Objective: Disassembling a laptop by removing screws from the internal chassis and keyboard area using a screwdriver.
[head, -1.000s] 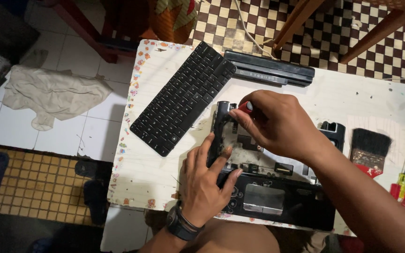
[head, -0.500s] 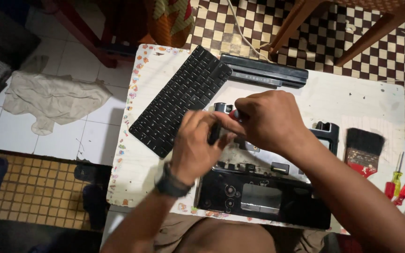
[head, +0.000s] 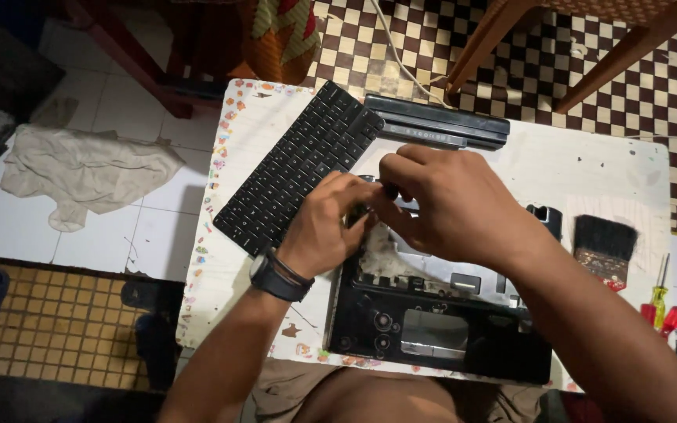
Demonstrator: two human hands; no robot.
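Observation:
A stripped black laptop frame [head: 432, 333] with a touchpad cut-out lies on the white table [head: 573, 168] in front of me. Both my hands meet over its upper left corner. My left hand [head: 324, 227], with a dark watch on the wrist, curls its fingers around a small dark part [head: 363, 210] of the frame there. My right hand [head: 452, 207] reaches in from the right and pinches the same spot with thumb and fingertips. What lies under the fingers is hidden. The detached black keyboard [head: 295, 168] lies slanted just left of the hands.
A long black battery [head: 436, 124] lies behind the hands. At the right are a black paintbrush [head: 603, 249] and red and yellow screwdrivers [head: 660, 301]. A crumpled cloth [head: 80, 172] lies on the tiled floor at the left. Wooden chair legs [head: 487, 47] stand beyond the table.
My left hand has lifted off the lower left of the frame and moved up to join my right hand at the upper left corner. The right hand has stayed in place.

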